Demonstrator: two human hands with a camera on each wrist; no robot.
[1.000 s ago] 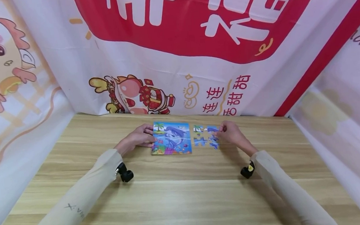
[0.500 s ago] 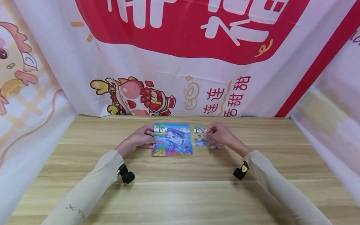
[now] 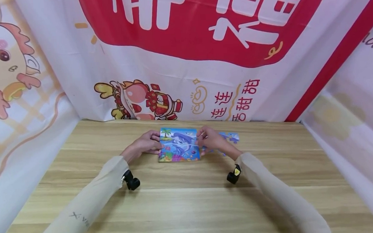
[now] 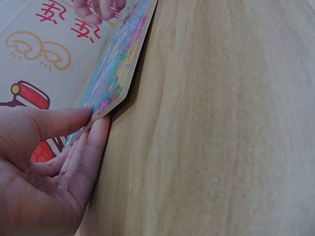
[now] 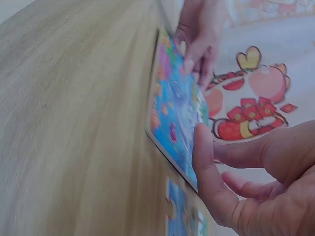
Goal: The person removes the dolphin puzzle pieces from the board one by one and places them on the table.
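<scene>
In the head view a dolphin picture puzzle board [image 3: 180, 147] lies at the back of the table. My left hand [image 3: 147, 142] holds its left edge. The left wrist view shows the thumb of my left hand [image 4: 49, 157] on the board's face and the fingers along its edge. My right hand [image 3: 209, 138] is at the board's right edge, partly hiding it. In the right wrist view, fingers of my right hand [image 5: 246, 182] are bent beside the board [image 5: 172, 123]; whether they touch it is unclear. Several puzzle pieces [image 3: 233, 137] lie right of the board, partly hidden by the right hand.
A printed cloth [image 3: 182, 52] hangs right behind the wooden table [image 3: 186, 210]. More cloth walls the left [image 3: 21, 117] and right [image 3: 342, 120] sides. Near the board, loose pieces [image 5: 175, 209] also show in the right wrist view.
My right hand has moved left from over the loose pieces to the board's right edge, uncovering pieces on the right. My left hand stays on the board's left edge.
</scene>
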